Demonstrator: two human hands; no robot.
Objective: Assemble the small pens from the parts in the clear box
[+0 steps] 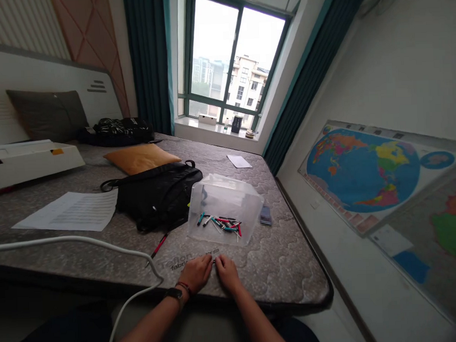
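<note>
My left hand and my right hand are close together over the near edge of the mattress. Both are closed, fingertips almost meeting. A small dark bit shows between them, too small and covered to name. Just beyond my hands stands a clear plastic bin, its open side facing me. Inside it lies a loose heap of pens in red, teal, black and white. Left of the bin, a red and black pen rests on the mattress.
A white cable crosses the left front. Behind it are a printed sheet, a black bag, an orange-brown envelope and a white box. Right of the bin lies a dark blue card-like item; a wall with maps stands beyond.
</note>
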